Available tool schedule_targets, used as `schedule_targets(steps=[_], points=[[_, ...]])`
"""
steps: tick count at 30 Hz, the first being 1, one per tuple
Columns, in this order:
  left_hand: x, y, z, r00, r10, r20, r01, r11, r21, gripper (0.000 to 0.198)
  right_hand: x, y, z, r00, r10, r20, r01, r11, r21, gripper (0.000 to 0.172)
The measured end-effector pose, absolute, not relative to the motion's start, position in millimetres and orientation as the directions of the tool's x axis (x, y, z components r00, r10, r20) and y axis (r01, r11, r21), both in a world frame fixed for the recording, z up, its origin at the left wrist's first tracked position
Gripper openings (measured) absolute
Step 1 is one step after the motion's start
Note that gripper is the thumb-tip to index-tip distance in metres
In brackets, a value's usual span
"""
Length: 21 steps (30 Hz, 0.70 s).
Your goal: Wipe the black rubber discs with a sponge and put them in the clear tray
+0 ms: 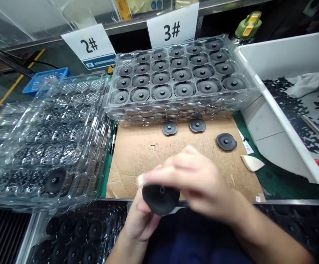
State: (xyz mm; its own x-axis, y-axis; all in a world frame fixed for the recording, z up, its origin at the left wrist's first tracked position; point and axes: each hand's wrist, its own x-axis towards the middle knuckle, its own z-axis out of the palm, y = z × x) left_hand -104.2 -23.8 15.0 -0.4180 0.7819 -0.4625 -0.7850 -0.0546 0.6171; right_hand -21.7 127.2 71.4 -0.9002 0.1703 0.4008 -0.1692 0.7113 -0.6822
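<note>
My left hand (143, 220) is closed around the lower left side of a round black disc (161, 201) with a small hub in its middle, held just above the bench's front edge. My right hand (195, 179) reaches over the disc's top, its fingers bent together along the upper rim and blurred by motion. Whatever those fingers may pinch is hidden. Beyond my hands, on a cardboard sheet (132, 157), lie three similar discs: one on the left (169, 128), another in the middle (197, 125) and a third on the right (226, 141).
A stack of clear trays (175, 106) filled with black discs stands at the back. Clear trays at left (74, 110) hold one disc (55, 180). A white bin (280, 135) with black scraps is at right, near a cream wedge-shaped piece (252, 163). More discs (74, 253) lie below.
</note>
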Motion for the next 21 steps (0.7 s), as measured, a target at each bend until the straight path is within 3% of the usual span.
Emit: schedule_targets(steps=[4,8,11,13,16,19,21], points=[[-111,-27,14,-0.431,0.820,-0.376,-0.822,-0.185,0.538,0.055,-10,141,24,-0.883,0.446,0.148,0.164,0.588,-0.792,0.031],[-115,-28,14,-0.431,0.837,-0.338,-0.837,-0.231,0.496,0.054,6,127,-29,-0.910,0.415,0.016,0.255,0.588,-0.767,0.028],[-113,-26,16,-0.409,0.836,-0.365,-0.847,-0.200,0.492,0.053,9,120,-33,-0.911,0.413,-0.010,0.283,0.606,-0.743,0.026],[-110,-23,17,-0.405,0.836,-0.370,-0.851,-0.198,0.486,0.050,5,121,-12,-0.875,0.484,0.014,0.311,0.583,-0.750,0.027],[-106,-17,20,-0.419,0.829,-0.369,-0.848,-0.213,0.484,0.047,-4,115,35,-0.778,0.603,0.180,0.241,0.550,-0.799,0.031],[-104,-15,21,-0.391,0.835,-0.387,-0.861,-0.183,0.474,0.036,-12,100,67,-0.803,0.445,0.396,-0.021,0.643,-0.765,0.034],[-106,-16,19,-0.383,0.829,-0.408,-0.861,-0.160,0.482,0.038,-14,92,74,-0.866,0.306,0.394,-0.117,0.643,-0.757,0.031]])
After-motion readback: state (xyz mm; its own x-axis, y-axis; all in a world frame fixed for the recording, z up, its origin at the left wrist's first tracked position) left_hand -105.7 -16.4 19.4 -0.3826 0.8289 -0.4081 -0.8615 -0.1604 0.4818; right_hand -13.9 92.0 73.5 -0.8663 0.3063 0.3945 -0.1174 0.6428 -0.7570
